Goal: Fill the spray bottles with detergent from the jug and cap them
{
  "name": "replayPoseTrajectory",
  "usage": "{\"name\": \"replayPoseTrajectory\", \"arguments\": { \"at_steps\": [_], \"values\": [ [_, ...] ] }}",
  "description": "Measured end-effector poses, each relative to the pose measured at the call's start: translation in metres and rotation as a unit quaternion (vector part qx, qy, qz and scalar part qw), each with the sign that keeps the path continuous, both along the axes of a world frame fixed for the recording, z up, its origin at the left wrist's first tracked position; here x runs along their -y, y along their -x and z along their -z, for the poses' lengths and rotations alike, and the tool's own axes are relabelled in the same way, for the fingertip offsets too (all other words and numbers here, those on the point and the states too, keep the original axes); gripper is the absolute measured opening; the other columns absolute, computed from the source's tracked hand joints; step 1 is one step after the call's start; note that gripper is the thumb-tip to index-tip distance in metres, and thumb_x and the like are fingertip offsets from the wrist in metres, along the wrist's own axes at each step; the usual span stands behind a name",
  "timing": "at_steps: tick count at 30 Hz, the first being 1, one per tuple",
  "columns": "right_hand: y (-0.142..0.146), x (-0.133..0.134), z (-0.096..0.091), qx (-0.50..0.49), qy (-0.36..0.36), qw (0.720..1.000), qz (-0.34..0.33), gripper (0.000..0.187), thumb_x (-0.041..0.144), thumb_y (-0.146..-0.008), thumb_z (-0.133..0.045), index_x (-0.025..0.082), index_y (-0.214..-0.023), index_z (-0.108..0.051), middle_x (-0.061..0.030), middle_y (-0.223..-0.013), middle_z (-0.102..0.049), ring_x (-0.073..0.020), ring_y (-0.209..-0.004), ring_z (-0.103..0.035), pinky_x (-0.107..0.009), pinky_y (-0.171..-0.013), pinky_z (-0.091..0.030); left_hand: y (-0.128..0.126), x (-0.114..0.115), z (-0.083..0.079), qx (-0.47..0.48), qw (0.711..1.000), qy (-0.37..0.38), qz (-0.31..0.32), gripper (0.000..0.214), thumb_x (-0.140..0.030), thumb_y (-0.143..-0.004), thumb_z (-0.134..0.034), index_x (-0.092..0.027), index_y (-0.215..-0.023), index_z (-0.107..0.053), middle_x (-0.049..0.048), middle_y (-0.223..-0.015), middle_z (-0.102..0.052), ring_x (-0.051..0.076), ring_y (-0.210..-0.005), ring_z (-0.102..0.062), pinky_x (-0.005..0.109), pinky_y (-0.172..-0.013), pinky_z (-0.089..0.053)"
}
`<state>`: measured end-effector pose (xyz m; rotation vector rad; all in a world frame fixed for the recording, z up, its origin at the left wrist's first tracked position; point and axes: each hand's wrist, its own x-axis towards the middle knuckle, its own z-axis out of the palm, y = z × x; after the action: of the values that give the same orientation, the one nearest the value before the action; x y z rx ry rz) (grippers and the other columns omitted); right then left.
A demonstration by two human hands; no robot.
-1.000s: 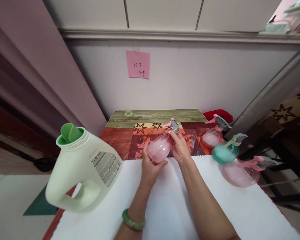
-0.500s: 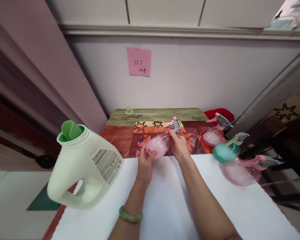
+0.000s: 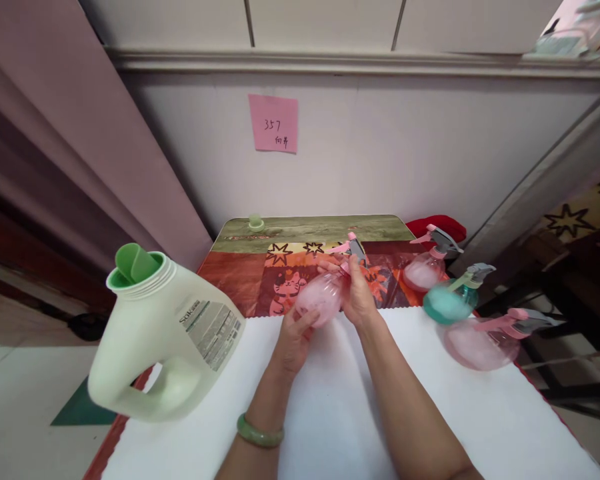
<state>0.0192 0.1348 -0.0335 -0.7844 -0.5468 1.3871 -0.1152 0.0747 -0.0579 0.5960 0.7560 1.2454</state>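
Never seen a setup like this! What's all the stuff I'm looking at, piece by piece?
Table: one, green, red and patterned, centre
Cloth: one, white, table's near part
Held spray bottle: one, pink, between the hands
Pink spray bottles: two, pink, table's right side
Teal spray bottle: one, teal, between those two
Jug: one, pale green, left
Cap-like piece: one, pale green, table's far left
Wall: one, whitish, behind table
Note: one, pink, on wall
Red object: one, beyond table's far right corner
Curtain: mauve, left
Upper right clutter: too blurred to count
Bangle: one, green, left forearm
Left hand: one, bare, on bottle's body
Right hand: one, bare, at bottle's neck
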Motion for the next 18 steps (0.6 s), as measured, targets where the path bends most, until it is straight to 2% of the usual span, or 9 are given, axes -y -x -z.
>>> {"name": "replayPoseTrajectory", "arguments": {
  "at_steps": [3,6,9,14,16,18],
  "values": [
    [-0.002,0.003,-0.009,-0.007,-0.053,0.997,-0.059,0.056,0.075,-0.070,-0.075,0.028,-0.100,-0.072,-0.0054,-0.104,-0.081,-0.0291,-0.115,-0.072,-0.046,-0.097,-0.056,0.003,-0.001,-0.001,0.018,1.000,0.023,0.000,0.054,-0.030,-0.069,-0.088,-0.017,-0.119,-0.073,0.0121,-0.126,-0.074,0.033,-0.126,-0.064,0.041,-0.105,-0.054],
    [-0.003,0.004,-0.010,0.011,-0.078,0.994,-0.073,0.047,0.065,-0.071,-0.079,0.025,-0.096,-0.075,-0.0068,-0.108,-0.080,-0.0296,-0.119,-0.069,-0.046,-0.103,-0.053,0.006,-0.001,-0.002,0.034,0.999,0.034,0.000,0.057,-0.032,-0.071,-0.087,-0.018,-0.124,-0.071,0.0119,-0.130,-0.072,0.034,-0.128,-0.063,0.043,-0.104,-0.056],
    [-0.001,0.002,-0.004,0.019,-0.077,0.996,-0.040,0.041,0.057,-0.072,-0.083,0.022,-0.094,-0.077,-0.0070,-0.103,-0.081,-0.0283,-0.112,-0.072,-0.044,-0.100,-0.054,0.007,-0.001,-0.003,0.039,0.999,0.038,0.008,0.061,-0.034,-0.073,-0.085,-0.019,-0.129,-0.067,0.0121,-0.132,-0.071,0.034,-0.127,-0.063,0.046,-0.101,-0.058],
    [0.006,-0.001,0.007,0.027,-0.008,0.998,0.056,0.041,0.052,-0.064,-0.091,0.021,-0.086,-0.074,-0.0044,-0.085,-0.081,-0.0222,-0.085,-0.074,-0.036,-0.084,-0.056,0.007,-0.002,-0.002,0.040,0.997,0.056,0.022,0.061,-0.034,-0.073,-0.086,-0.017,-0.128,-0.065,0.0131,-0.123,-0.074,0.031,-0.107,-0.072,0.043,-0.085,-0.065],
    [0.007,-0.001,0.007,0.028,0.003,0.998,0.063,0.043,0.051,-0.061,-0.093,0.020,-0.083,-0.073,-0.0039,-0.083,-0.081,-0.0204,-0.079,-0.073,-0.033,-0.080,-0.056,0.007,-0.002,-0.001,0.054,0.996,0.068,0.011,0.055,-0.035,-0.076,-0.083,-0.016,-0.125,-0.065,0.0133,-0.119,-0.075,0.028,-0.098,-0.074,0.041,-0.079,-0.066],
    [0.008,0.000,0.005,0.029,-0.001,0.999,0.039,0.045,0.055,-0.062,-0.091,0.020,-0.084,-0.073,-0.0044,-0.084,-0.081,-0.0214,-0.080,-0.074,-0.034,-0.079,-0.056,0.008,-0.002,0.000,0.062,0.995,0.082,0.018,0.050,-0.039,-0.082,-0.077,-0.013,-0.124,-0.065,0.0139,-0.110,-0.077,0.025,-0.086,-0.076,0.038,-0.072,-0.066]
  ]
}}
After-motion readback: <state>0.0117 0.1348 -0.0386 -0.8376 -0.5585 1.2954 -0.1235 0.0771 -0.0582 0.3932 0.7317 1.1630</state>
